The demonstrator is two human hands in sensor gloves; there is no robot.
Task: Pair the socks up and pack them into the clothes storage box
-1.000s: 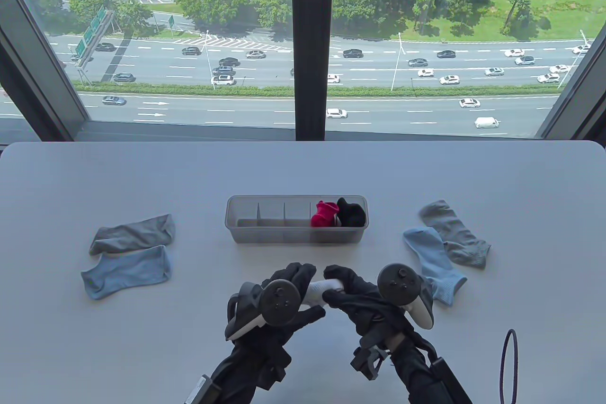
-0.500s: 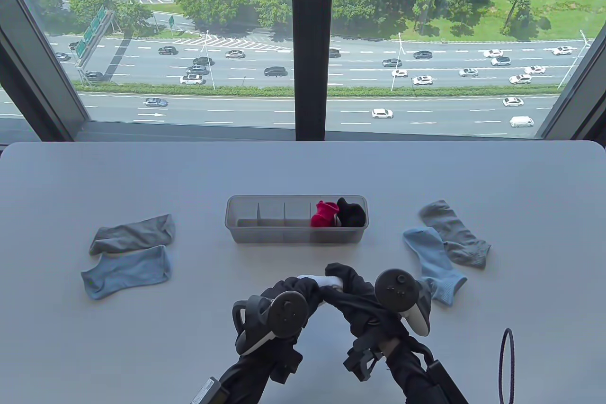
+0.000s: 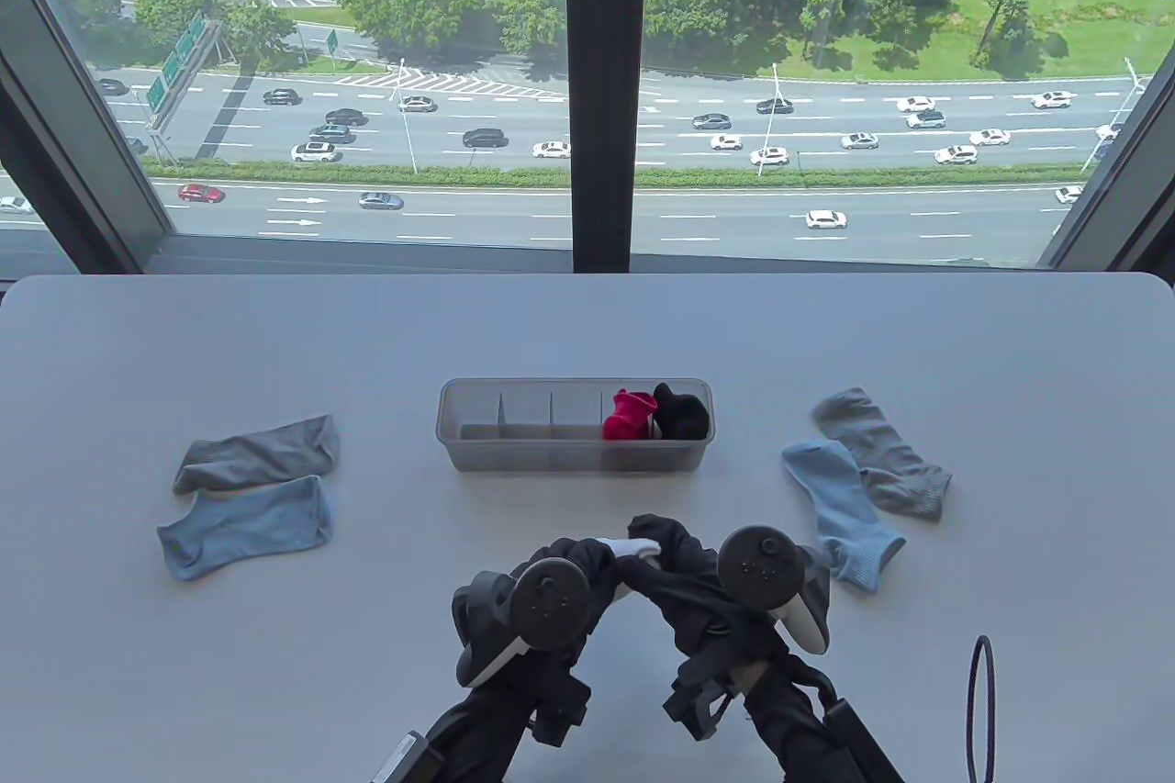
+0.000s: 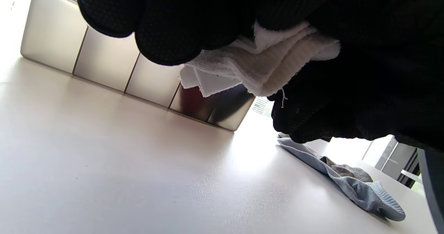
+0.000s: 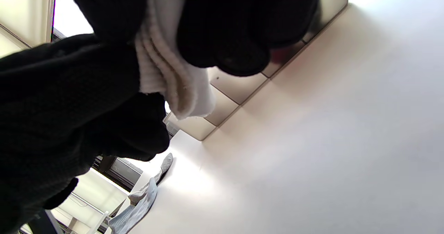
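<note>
Both gloved hands hold a folded white sock bundle (image 3: 633, 550) above the near table, in front of the clear storage box (image 3: 496, 453). My left hand (image 3: 587, 564) grips its left end and my right hand (image 3: 668, 546) curls over its right end. The wrist views show the white socks (image 4: 256, 66) (image 5: 173, 74) pinched between black fingers. A red pair (image 3: 628, 416) and a black pair (image 3: 681, 412) fill the box's two right compartments. A grey sock (image 3: 257, 451) and a blue sock (image 3: 243, 526) lie left; a blue sock (image 3: 840, 508) and a grey sock (image 3: 881, 451) lie right.
The box has several dividers; its left compartments (image 3: 525, 411) hold nothing. A black cable loop (image 3: 982, 710) lies at the near right of the table (image 3: 275, 682). A window frame runs behind the table's far edge.
Both hands have lifted slightly and drawn together around the white bundle; the left hand turned over it, covering more of the white fabric. The loose socks and box have not moved.
</note>
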